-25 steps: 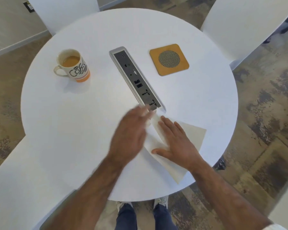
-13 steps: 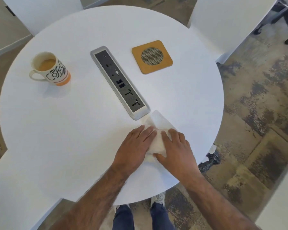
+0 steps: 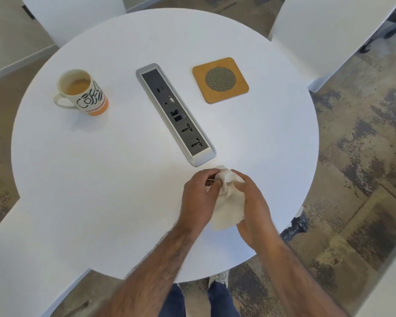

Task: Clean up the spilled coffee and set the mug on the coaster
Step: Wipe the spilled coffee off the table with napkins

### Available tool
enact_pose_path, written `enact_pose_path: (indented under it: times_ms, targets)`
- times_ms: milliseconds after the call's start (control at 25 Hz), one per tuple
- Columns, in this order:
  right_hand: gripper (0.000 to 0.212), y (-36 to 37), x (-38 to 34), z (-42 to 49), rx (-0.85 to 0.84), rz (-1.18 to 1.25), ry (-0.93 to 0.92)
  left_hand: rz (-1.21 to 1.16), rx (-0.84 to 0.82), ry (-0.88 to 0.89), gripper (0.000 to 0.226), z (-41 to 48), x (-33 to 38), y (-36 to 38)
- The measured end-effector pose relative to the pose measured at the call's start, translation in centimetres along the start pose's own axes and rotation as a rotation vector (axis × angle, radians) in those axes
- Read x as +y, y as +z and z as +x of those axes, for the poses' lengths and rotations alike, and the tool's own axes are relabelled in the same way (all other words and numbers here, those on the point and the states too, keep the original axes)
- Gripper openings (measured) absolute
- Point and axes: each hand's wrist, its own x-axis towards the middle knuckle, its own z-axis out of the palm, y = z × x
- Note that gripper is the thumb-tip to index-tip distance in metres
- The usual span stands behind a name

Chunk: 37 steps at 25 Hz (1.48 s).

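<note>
A white napkin is bunched up between both my hands at the near right of the round white table. My left hand pinches its upper left part. My right hand grips its right side. A white mug with black lettering and an orange base stands at the far left, holding light brown coffee, its handle pointing left. The square orange coaster with a mesh centre lies at the far right, bare. No spill shows on the tabletop.
A grey power and data socket strip runs diagonally across the table's middle, its near end just beyond my hands. White chairs stand at the far left, far right and near left. My feet show under the near edge.
The napkin lay flat under my palms; now both hands have gathered it into a crumpled bunch and lifted it slightly off the table. Mug and coaster have not moved.
</note>
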Motion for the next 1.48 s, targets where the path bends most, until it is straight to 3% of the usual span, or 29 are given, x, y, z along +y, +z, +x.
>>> enact_pose_path:
  times_ms: [80, 200, 280, 320, 360, 440, 520, 640, 720, 840, 880, 960, 1040, 1120, 1240, 1320, 1480]
  targets:
    - [0.027, 0.0, 0.3, -0.4, 0.005, -0.079, -0.038, -0.001, -0.016, -0.025, 0.024, -0.3, 0.3, 0.2]
    - [0.033, -2.3, 0.2, 0.6, 0.192, -0.287, -0.138, -0.026, -0.205, 0.009, 0.024, 0.1, -0.3, -1.8]
    - [0.042, -4.5, -0.1, 1.7, 0.309, -0.62, -0.315, 0.198, -0.078, 0.157, 0.033, 1.2, -2.5, -5.0]
    - [0.046, -5.6, 0.3, 2.6, 0.337, -0.84, -0.421, 0.45, 0.03, 0.257, 0.04, 1.8, -4.2, -6.9]
    - [0.05, -6.2, 0.8, 3.3, 0.325, -1.037, -0.517, 0.704, 0.112, 0.315, 0.047, 2.2, -6.0, -8.7]
    - [0.053, -6.3, 2.9, 4.2, 0.211, -1.33, -0.611, 0.993, 0.165, 0.241, 0.058, 1.7, -8.6, -11.0]
    - [0.054, -5.2, 5.3, 4.2, 0.096, -1.443, -0.648, 1.025, 0.19, 0.116, 0.064, 1.1, -10.0, -11.8]
    - [0.06, -1.3, 8.1, 3.0, 0.021, -1.565, -0.671, 1.025, 0.215, 0.066, 0.065, 0.9, -10.6, -11.9]
    - [0.062, 2.8, 10.5, 1.2, -0.086, -1.625, -0.731, 1.004, 0.205, 0.078, 0.065, 1.0, -10.6, -12.2]
    - [0.066, 8.3, 14.3, -1.6, -0.417, -1.629, -0.866, 0.867, 0.131, 0.148, 0.063, 1.2, -10.8, -14.0]
    - [0.066, 9.2, 14.3, -1.1, -0.443, -1.63, -0.9, 0.819, 0.131, 0.151, 0.063, 1.1, -10.9, -15.2]
    - [0.064, 10.6, 12.6, 2.0, -0.314, -1.636, -0.926, 0.782, 0.219, 0.084, 0.06, 0.9, -11.5, -17.9]
    - [0.061, 11.9, 10.0, 5.9, -0.188, -1.587, -0.893, 0.859, 0.337, -0.06, 0.057, 0.5, -12.3, -19.7]
    - [0.055, 13.7, 8.0, 9.1, -0.202, -1.544, -0.895, 0.921, 0.381, -0.147, 0.058, 0.3, -12.7, -19.9]
    - [0.046, 17.5, 7.5, 10.6, -0.348, -1.461, -1.02, 0.908, 0.376, -0.12, 0.059, 0.6, -12.8, -19.4]
    - [0.056, 19.1, 9.0, 9.6, -0.469, -1.426, -1.046, 0.838, 0.413, -0.092, 0.056, 0.4, -13.1, -19.6]
    - [0.056, 15.1, 12.1, 6.4, -0.758, -1.459, -1.199, 0.602, 0.513, -0.039, 0.048, -0.1, -13.1, -19.8]
